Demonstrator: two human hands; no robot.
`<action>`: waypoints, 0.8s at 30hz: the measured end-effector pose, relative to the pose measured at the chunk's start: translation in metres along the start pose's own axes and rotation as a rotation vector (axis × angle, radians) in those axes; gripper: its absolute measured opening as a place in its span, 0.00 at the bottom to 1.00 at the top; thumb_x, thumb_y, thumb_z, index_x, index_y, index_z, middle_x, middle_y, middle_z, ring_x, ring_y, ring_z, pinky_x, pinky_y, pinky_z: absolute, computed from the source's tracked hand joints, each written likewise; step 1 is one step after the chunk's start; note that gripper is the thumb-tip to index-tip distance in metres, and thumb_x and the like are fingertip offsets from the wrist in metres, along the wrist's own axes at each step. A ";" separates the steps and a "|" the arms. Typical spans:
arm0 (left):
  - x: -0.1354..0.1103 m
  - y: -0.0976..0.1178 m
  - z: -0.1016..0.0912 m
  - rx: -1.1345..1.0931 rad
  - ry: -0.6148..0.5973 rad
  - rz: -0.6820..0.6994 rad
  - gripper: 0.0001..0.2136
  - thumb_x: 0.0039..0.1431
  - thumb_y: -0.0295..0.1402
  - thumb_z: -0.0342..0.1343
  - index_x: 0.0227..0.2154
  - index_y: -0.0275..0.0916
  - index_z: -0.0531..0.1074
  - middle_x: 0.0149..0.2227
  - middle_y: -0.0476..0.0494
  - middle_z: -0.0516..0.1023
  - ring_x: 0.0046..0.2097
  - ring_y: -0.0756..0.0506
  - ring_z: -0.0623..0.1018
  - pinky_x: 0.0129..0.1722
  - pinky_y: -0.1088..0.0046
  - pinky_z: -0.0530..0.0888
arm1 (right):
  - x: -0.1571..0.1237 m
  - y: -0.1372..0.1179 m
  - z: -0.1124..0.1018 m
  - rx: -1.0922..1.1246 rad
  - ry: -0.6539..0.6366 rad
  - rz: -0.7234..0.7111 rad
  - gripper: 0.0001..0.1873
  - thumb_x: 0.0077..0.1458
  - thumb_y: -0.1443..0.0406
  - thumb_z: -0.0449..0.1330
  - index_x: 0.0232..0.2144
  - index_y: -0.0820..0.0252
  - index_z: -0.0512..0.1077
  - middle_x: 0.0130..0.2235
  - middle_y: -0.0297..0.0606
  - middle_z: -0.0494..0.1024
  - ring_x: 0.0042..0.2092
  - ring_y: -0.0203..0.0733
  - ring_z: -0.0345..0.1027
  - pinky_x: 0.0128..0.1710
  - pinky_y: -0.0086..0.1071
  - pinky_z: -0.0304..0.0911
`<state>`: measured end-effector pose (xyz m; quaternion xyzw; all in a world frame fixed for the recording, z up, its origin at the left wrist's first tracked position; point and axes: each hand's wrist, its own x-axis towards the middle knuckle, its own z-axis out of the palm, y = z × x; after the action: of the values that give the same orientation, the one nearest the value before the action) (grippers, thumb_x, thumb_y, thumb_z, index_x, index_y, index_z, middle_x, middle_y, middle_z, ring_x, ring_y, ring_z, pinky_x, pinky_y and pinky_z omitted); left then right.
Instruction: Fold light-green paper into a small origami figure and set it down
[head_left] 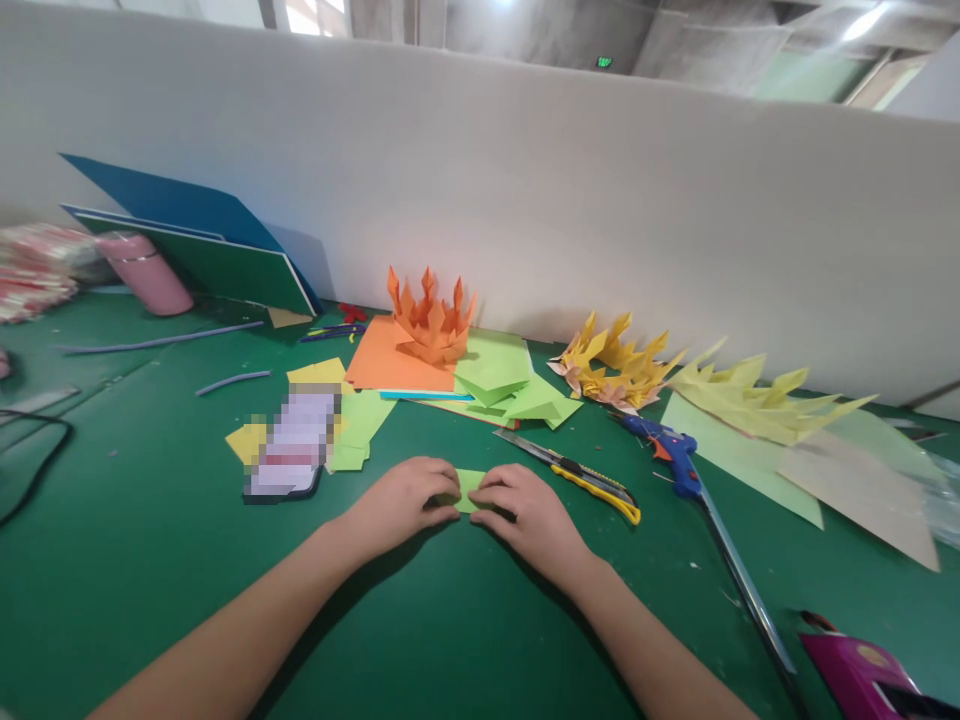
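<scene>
— Where is the small green paper (470, 481)?
— On the worktop (450, 630), between the left grip (406, 500) and the right grip (534, 512), its middle showing in the gap between the two.
— And how do they stand?
— Both narrow, thumb and fingers on the paper: the left grip holds one end, the right grip the other.
— What's nearest the right grip?
— A yellow-handled cutter (598, 487), just beyond it and to the right, blade out. Farther right lies a blue glue gun (681, 462).
— Beside the left grip?
— A phone (296, 440), to its left, lying over some yellow paper (319, 371).
— Ahead of both?
— Loose green sheets (545, 401), and beyond those, an orange paper crown (433, 343) standing upright.
</scene>
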<state>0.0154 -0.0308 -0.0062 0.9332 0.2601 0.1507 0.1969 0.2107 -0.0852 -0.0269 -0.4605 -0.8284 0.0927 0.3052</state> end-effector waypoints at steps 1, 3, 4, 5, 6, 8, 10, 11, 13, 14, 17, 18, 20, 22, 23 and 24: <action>0.000 -0.001 0.001 0.002 0.009 0.005 0.03 0.55 0.28 0.57 0.31 0.35 0.74 0.35 0.44 0.76 0.38 0.47 0.76 0.40 0.73 0.70 | 0.000 0.000 0.000 -0.012 -0.003 -0.014 0.08 0.57 0.62 0.58 0.33 0.58 0.75 0.34 0.38 0.76 0.38 0.40 0.67 0.39 0.34 0.62; -0.001 -0.002 0.001 0.018 0.028 0.022 0.03 0.55 0.28 0.57 0.30 0.36 0.74 0.34 0.44 0.77 0.37 0.47 0.76 0.39 0.73 0.70 | -0.001 0.000 0.000 -0.066 -0.016 -0.064 0.09 0.58 0.63 0.56 0.34 0.59 0.75 0.34 0.39 0.76 0.37 0.41 0.66 0.38 0.34 0.61; -0.001 -0.002 0.002 0.032 0.037 0.035 0.03 0.55 0.28 0.56 0.30 0.36 0.74 0.34 0.44 0.77 0.37 0.47 0.76 0.39 0.73 0.70 | -0.001 0.000 0.000 -0.102 -0.024 -0.094 0.10 0.59 0.63 0.55 0.34 0.59 0.75 0.33 0.39 0.76 0.37 0.41 0.66 0.37 0.34 0.61; -0.001 -0.002 0.002 0.047 0.047 0.049 0.04 0.56 0.28 0.55 0.30 0.36 0.74 0.34 0.44 0.77 0.36 0.47 0.76 0.39 0.73 0.70 | -0.001 -0.001 0.000 -0.136 -0.034 -0.119 0.10 0.60 0.64 0.54 0.35 0.60 0.75 0.32 0.40 0.76 0.36 0.41 0.65 0.36 0.34 0.60; -0.001 -0.002 0.002 0.060 0.058 0.062 0.04 0.56 0.28 0.54 0.29 0.36 0.74 0.33 0.44 0.78 0.36 0.47 0.76 0.39 0.73 0.70 | -0.001 -0.001 0.000 -0.161 -0.042 -0.135 0.10 0.60 0.65 0.53 0.35 0.61 0.74 0.32 0.40 0.75 0.36 0.42 0.65 0.36 0.34 0.60; -0.001 -0.001 0.003 0.075 0.082 0.077 0.06 0.57 0.27 0.52 0.28 0.35 0.73 0.31 0.44 0.77 0.35 0.47 0.76 0.38 0.73 0.70 | -0.001 -0.001 0.000 -0.164 -0.051 -0.120 0.11 0.61 0.66 0.51 0.33 0.61 0.74 0.31 0.41 0.75 0.34 0.41 0.65 0.35 0.34 0.60; 0.000 -0.001 0.005 0.075 0.103 0.075 0.07 0.58 0.26 0.51 0.27 0.35 0.73 0.30 0.44 0.77 0.34 0.47 0.75 0.37 0.73 0.70 | 0.000 0.000 0.000 -0.110 -0.054 -0.051 0.11 0.61 0.67 0.52 0.31 0.60 0.73 0.31 0.39 0.75 0.34 0.40 0.65 0.35 0.33 0.60; 0.001 -0.001 0.005 0.069 0.107 0.068 0.07 0.57 0.26 0.51 0.27 0.35 0.72 0.30 0.44 0.77 0.34 0.47 0.75 0.37 0.73 0.70 | 0.000 0.000 0.000 -0.072 -0.052 -0.008 0.10 0.60 0.67 0.52 0.30 0.60 0.73 0.30 0.38 0.75 0.34 0.40 0.66 0.35 0.32 0.61; 0.002 0.000 0.006 0.051 0.111 0.038 0.07 0.57 0.25 0.50 0.26 0.35 0.72 0.30 0.43 0.77 0.34 0.47 0.75 0.36 0.74 0.70 | 0.001 0.000 0.000 -0.010 -0.048 0.078 0.09 0.59 0.69 0.54 0.28 0.59 0.72 0.30 0.36 0.75 0.34 0.39 0.67 0.35 0.31 0.61; 0.003 0.000 0.006 0.040 0.112 0.020 0.07 0.57 0.24 0.50 0.26 0.35 0.71 0.30 0.43 0.77 0.33 0.47 0.75 0.36 0.74 0.70 | 0.002 0.000 0.000 0.007 -0.048 0.115 0.09 0.58 0.69 0.54 0.28 0.59 0.72 0.29 0.36 0.76 0.34 0.39 0.67 0.35 0.31 0.61; 0.004 0.003 0.006 0.017 0.111 -0.045 0.07 0.56 0.23 0.50 0.26 0.35 0.70 0.30 0.43 0.75 0.33 0.48 0.74 0.35 0.74 0.70 | 0.005 -0.001 0.001 0.002 -0.061 0.206 0.08 0.57 0.70 0.55 0.27 0.59 0.71 0.30 0.36 0.76 0.34 0.40 0.68 0.36 0.31 0.61; 0.004 0.004 0.006 0.016 0.108 -0.068 0.06 0.56 0.23 0.50 0.26 0.35 0.70 0.30 0.44 0.75 0.33 0.48 0.73 0.35 0.74 0.70 | 0.006 -0.002 0.001 -0.005 -0.070 0.233 0.07 0.56 0.70 0.56 0.27 0.59 0.71 0.30 0.37 0.76 0.34 0.40 0.68 0.36 0.32 0.61; 0.003 0.005 0.006 0.018 0.096 -0.106 0.06 0.57 0.24 0.50 0.27 0.35 0.69 0.30 0.44 0.73 0.33 0.47 0.73 0.35 0.73 0.70 | 0.008 -0.003 0.001 -0.008 -0.086 0.278 0.06 0.55 0.71 0.56 0.27 0.60 0.71 0.30 0.37 0.75 0.34 0.40 0.68 0.36 0.32 0.60; 0.003 0.005 0.005 0.004 0.079 -0.118 0.05 0.57 0.26 0.51 0.27 0.35 0.70 0.32 0.43 0.73 0.35 0.47 0.73 0.36 0.72 0.70 | 0.010 -0.003 0.001 -0.004 -0.101 0.307 0.06 0.55 0.72 0.57 0.27 0.60 0.70 0.30 0.37 0.75 0.34 0.40 0.67 0.36 0.31 0.60; 0.002 0.005 0.005 -0.010 0.070 -0.116 0.06 0.58 0.28 0.51 0.27 0.35 0.70 0.33 0.43 0.73 0.35 0.47 0.73 0.37 0.72 0.70 | 0.010 -0.003 0.000 0.001 -0.107 0.312 0.06 0.55 0.71 0.57 0.27 0.60 0.70 0.30 0.36 0.75 0.34 0.40 0.67 0.36 0.31 0.60; 0.002 0.005 0.005 -0.025 0.065 -0.117 0.06 0.58 0.29 0.51 0.27 0.36 0.70 0.34 0.43 0.73 0.36 0.47 0.73 0.38 0.71 0.70 | 0.010 -0.003 -0.001 0.008 -0.112 0.311 0.06 0.55 0.71 0.57 0.27 0.60 0.70 0.30 0.36 0.74 0.34 0.40 0.67 0.36 0.31 0.60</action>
<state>0.0210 -0.0349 -0.0079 0.9085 0.3185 0.1723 0.2086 0.2052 -0.0785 -0.0209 -0.5759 -0.7625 0.1678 0.2423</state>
